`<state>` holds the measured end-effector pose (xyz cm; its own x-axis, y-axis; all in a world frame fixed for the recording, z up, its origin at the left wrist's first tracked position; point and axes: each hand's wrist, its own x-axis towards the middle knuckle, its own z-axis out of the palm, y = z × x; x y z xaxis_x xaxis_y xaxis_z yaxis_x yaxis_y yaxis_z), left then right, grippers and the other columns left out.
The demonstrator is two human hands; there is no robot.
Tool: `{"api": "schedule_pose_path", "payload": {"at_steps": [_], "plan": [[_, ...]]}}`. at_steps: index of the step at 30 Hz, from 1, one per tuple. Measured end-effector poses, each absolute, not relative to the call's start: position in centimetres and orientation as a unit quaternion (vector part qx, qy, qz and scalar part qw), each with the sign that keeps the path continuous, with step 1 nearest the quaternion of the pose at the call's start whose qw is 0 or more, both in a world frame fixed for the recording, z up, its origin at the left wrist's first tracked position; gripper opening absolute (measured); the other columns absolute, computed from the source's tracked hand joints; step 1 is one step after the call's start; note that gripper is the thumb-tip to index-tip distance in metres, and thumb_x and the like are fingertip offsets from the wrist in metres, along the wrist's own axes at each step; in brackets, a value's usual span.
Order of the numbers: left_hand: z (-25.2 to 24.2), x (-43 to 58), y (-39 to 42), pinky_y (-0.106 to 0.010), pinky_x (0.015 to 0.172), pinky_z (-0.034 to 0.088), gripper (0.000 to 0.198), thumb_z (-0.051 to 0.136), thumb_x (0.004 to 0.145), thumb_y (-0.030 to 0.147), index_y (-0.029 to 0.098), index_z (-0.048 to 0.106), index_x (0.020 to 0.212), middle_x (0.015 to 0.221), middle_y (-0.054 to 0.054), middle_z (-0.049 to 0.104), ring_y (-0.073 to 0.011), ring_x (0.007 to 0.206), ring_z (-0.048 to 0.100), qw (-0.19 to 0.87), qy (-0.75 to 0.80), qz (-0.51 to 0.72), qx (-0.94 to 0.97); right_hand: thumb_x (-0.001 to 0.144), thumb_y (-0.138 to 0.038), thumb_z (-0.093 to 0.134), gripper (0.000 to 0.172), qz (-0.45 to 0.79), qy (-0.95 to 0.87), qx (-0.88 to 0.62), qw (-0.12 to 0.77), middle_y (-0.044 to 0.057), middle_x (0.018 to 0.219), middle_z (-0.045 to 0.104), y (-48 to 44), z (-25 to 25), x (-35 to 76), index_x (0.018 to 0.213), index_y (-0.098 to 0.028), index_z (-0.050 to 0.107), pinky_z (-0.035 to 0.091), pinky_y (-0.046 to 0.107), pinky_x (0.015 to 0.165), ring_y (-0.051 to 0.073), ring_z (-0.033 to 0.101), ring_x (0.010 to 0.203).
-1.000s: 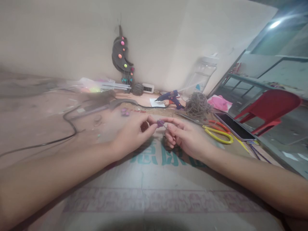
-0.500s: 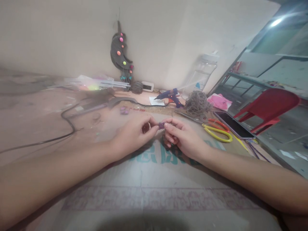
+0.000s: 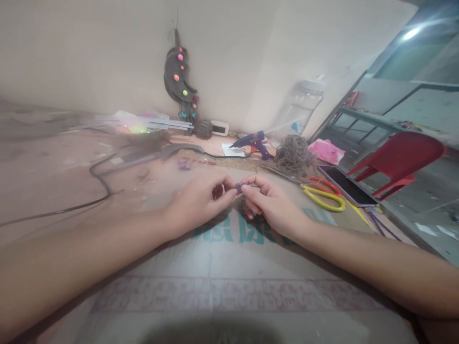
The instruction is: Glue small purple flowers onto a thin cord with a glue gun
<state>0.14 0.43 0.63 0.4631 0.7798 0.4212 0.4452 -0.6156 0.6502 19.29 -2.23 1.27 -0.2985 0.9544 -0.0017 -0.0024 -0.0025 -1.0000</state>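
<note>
Pinching the small purple piece (image 3: 239, 188) between left hand (image 3: 202, 197) and right hand (image 3: 277, 203), holding these 2 close together above the printed cardboard (image 3: 265, 263); probably best pressing lightly and evenly, without crushing it.

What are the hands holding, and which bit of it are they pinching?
A small purple piece. The left hand pinches its left side, the right hand its right side. It's too blurry to tell more.

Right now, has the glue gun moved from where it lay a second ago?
No. The glue gun keeps its place against the white paper, nozzle still over it; only the view shifted slightly.
</note>
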Motion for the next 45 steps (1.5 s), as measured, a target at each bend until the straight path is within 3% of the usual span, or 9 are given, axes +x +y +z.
{"api": "schedule_pose_path", "payload": {"at_steps": [9,30,45], "plan": [[1.24,0.10,0.53,-0.027,0.061,0.042,0.019,0.055,0.093,0.030,0.019,0.061,0.079,0.071,0.001,0.063,-0.0138,0.066,0.056,0.274,0.361,0.368,0.812,0.090,-0.050,0.062,0.031,0.549,-0.598,-0.404,0.422,-0.007,0.055,0.055,-1.83,1.17,19.85,0.099,-0.021,0.059,0.035,0.024,0.049,0.010,0.047,0.049],[0.61,-0.07,0.30,-0.028,0.061,0.040,0.016,0.055,0.092,0.030,0.020,0.061,0.081,0.072,0.000,0.062,-0.0142,0.067,0.055,0.185,0.359,0.344,0.847,0.084,-0.033,0.066,0.018,0.537,-0.608,-0.429,0.397,-0.008,0.062,0.051,-2.41,2.04,19.67,0.094,-0.021,0.056,0.039,0.026,0.053,0.010,0.045,0.053],[0.38,-0.25,0.27,-0.028,0.063,0.040,0.014,0.055,0.092,0.030,0.020,0.061,0.084,0.076,0.000,0.063,-0.0147,0.069,0.056,0.167,0.352,0.326,0.861,0.084,-0.035,0.066,0.018,0.530,-0.617,-0.425,0.397,-0.010,0.057,0.048,-2.27,1.85,19.57,0.089,-0.022,0.055,0.035,0.023,0.050,0.008,0.043,0.050]]}}
